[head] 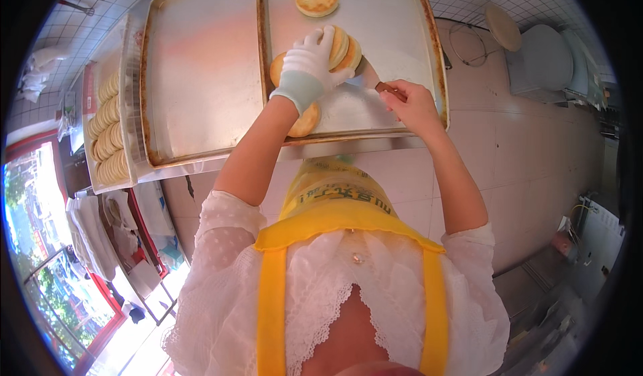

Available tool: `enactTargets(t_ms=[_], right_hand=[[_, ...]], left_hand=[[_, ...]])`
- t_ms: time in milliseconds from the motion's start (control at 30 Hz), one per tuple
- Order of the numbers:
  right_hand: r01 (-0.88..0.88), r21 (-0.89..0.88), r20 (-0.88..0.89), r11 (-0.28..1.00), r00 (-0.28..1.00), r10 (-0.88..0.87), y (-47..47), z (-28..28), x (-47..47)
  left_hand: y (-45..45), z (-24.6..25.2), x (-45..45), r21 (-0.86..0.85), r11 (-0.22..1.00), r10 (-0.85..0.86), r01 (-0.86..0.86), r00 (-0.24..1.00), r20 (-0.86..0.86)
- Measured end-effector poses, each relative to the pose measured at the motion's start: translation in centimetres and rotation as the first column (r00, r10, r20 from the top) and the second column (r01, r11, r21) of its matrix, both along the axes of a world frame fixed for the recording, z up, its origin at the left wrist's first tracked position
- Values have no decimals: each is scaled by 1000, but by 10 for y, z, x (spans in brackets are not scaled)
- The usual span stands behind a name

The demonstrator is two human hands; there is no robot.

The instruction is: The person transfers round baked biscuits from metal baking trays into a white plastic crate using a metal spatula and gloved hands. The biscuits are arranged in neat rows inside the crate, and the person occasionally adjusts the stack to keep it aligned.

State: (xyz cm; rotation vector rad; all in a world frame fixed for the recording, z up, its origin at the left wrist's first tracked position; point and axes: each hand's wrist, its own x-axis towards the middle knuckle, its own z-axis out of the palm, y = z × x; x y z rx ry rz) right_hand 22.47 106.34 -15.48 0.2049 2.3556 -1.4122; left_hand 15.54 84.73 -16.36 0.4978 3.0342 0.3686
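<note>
My left hand (307, 69), in a white glove with a pale green cuff, grips several browned round flatbreads (341, 49) tilted on edge. They are over the right baking tray (397, 39). My bare right hand (416, 105) holds a spatula (369, 74) by its brown handle; the metal blade reaches towards the lower edge of these breads, and its tip is hidden. One flatbread (317, 0) lies alone farther back on this tray. Another bread (276, 69) shows partly behind my left wrist, and one more (305, 121) lies near the front rim, partly covered by my forearm.
A second metal tray (201, 74) adjoins on the left. Beyond it, a clear-sided container (129, 150) holds stacked rows of pale flat rounds (108, 134). On the right stand a grey-blue bin (540, 59) and a round lid-like disc (502, 26) above the tiled floor (502, 139).
</note>
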Motion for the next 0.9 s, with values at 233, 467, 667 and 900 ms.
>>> enactTargets(t_ms=[233, 467, 667, 900], right_hand=[[-150, -35, 11, 988, 988, 151, -18, -7, -10], [-76, -154, 151, 985, 983, 100, -30, -38, -19], [67, -62, -24, 996, 997, -69, -33, -4, -56], [167, -24, -13, 986, 986, -168, -11, -21, -126]], left_hand=[[-77, 6, 16, -117, 992, 49, -49, 999, 2], [-61, -3, 18, -29, 994, 109, -110, 994, -18], [-35, 22, -53, 96, 995, 13, 5, 982, -189], [-13, 3, -174, -13, 990, -144, 143, 980, -140]])
